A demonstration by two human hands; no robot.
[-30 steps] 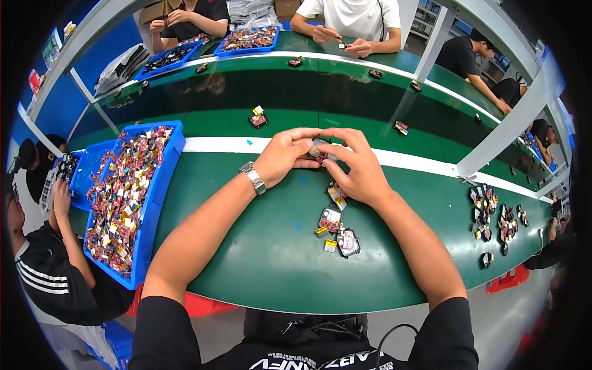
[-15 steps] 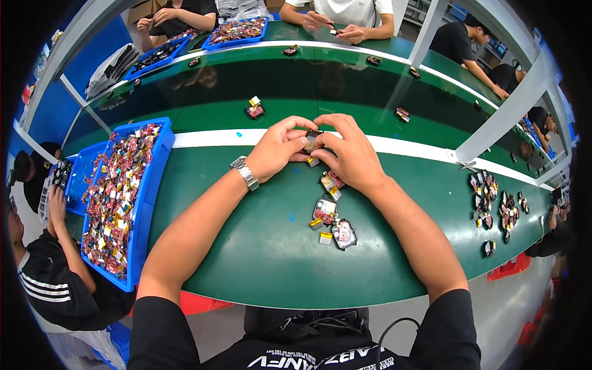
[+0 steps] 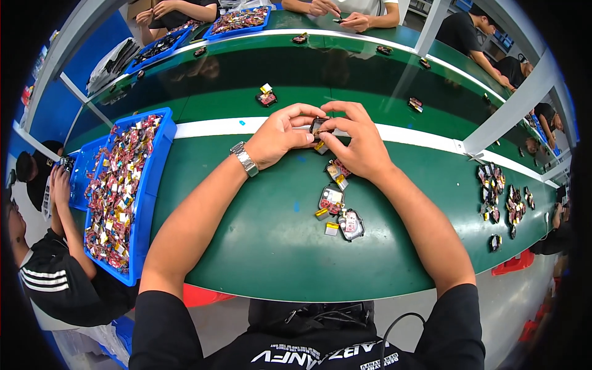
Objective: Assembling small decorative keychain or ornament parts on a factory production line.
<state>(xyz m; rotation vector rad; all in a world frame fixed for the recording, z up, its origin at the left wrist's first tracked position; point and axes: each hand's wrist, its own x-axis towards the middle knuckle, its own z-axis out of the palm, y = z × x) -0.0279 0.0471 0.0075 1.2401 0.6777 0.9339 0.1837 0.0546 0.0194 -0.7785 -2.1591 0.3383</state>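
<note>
Both my hands hold up a small black casing [image 3: 319,126] over the table's far edge. My left hand [image 3: 275,140], with a metal watch on its wrist, grips the casing's left side between thumb and fingers. The fingers of my right hand [image 3: 359,143] close on its right side and partly cover what is inside. Just below, a small silver-and-yellow battery [image 3: 320,148] shows. Between my forearms lie open casings with red circuit boards [image 3: 337,171], one with a pale board [image 3: 331,197], another casing [image 3: 352,225] and a loose-looking battery [image 3: 332,229].
Left stands a blue tray [image 3: 161,145] heaped with circuit boards and batteries. Clusters of casings [image 3: 491,185] lie at the right. Beyond the white rail [image 3: 425,135], a green belt carries scattered assemblies [image 3: 266,97]. Metal posts [image 3: 515,102] rise at the right; co-workers sit around.
The whole view has shifted slightly. My fingers have moved a little on the casing, which now shows more of its black rim. Assemblies on the belt have slid slightly right along the rail.
</note>
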